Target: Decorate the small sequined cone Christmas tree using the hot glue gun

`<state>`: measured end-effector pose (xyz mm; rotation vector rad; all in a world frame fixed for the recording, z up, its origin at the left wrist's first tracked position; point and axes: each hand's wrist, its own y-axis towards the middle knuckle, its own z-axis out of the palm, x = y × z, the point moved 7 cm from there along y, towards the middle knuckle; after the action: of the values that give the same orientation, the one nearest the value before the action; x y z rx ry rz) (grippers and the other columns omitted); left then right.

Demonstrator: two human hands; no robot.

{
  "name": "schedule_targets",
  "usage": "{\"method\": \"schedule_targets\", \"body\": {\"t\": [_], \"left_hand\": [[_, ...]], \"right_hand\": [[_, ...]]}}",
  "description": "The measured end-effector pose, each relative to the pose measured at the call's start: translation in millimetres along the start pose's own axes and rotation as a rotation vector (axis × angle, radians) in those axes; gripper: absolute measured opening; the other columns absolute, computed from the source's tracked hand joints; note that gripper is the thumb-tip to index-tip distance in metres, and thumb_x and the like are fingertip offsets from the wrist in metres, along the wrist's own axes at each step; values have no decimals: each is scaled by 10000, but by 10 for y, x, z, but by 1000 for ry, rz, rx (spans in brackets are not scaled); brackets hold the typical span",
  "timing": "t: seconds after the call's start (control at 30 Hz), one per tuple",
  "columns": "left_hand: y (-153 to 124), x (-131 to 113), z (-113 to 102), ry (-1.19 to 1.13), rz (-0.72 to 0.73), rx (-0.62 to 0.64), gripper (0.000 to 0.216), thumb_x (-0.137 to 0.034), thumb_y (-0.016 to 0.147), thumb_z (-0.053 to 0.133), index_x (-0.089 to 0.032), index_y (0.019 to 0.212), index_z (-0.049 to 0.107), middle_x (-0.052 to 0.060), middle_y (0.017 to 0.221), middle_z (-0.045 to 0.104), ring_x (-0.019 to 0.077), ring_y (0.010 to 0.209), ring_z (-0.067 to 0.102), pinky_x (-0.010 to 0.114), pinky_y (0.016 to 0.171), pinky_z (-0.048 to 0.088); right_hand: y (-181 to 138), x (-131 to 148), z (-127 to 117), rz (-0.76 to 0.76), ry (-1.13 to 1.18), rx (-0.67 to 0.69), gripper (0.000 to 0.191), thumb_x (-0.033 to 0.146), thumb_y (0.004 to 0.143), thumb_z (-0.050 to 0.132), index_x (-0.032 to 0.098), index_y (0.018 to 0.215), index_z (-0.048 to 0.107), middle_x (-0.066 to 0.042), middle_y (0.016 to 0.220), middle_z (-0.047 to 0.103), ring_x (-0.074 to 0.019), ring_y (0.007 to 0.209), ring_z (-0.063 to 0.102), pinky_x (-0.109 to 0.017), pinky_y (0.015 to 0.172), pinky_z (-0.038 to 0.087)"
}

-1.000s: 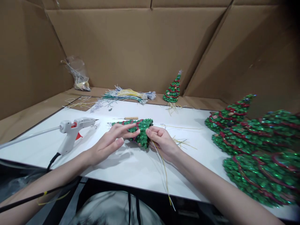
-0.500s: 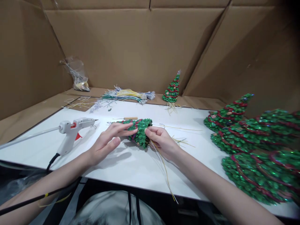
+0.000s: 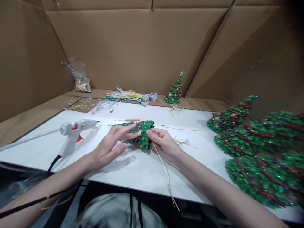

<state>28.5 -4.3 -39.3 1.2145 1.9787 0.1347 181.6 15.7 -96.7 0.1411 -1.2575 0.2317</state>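
A small green Christmas tree ornament with red garland lies on its side, tip to the left. My left hand rests over its middle and tip side, fingers stretched out and thumb apart. At the wide base, my right hand pinches the rim between thumb and fingers; the fingers behind are partly hidden. Thin yellow and white wires trail from the base, below the right hand, toward the table's front edge. Behind the tree lies a wooden-handled awl.
A white glue gun stands at the left. Bundled wires lie at the back, near a plastic bag. One small tree stands behind, and larger trees fill the right side. Loose wires lie right of my right hand.
My left hand has shifted slightly right along the tree, its thumb moving right too. The hanging wire ends have moved a little. My right hand keeps its pinch.
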Motion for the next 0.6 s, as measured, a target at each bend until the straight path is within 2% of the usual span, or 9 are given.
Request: {"method": "schedule_targets", "body": {"t": [0.2,0.5,0.6], "left_hand": [[28,-2,5,-3,7,10,496,-356,959,336,-228,1432,259,50,1292,572,251,1191,414,394,988,266],[27,31,33,16,7,21,470,-345,969,322,-242,1424,263,47,1331,539,239,1160,422,411,977,269],[23,61,28,-2,-18,-12,459,-320,973,313,-236,1422,269,50,1312,556,233,1110,462,406,952,283]], "right_hand": [[13,-9,6,2,42,12,341,427,706,720,167,632,512,117,409,255,-28,372,144,-236,391,81],[16,-30,-31,0,29,6,341,437,719,710,162,657,518,117,404,276,-25,367,143,-237,390,73],[10,-40,-35,15,29,10,339,443,722,707,162,672,525,117,405,269,-25,368,139,-239,389,73]]}}
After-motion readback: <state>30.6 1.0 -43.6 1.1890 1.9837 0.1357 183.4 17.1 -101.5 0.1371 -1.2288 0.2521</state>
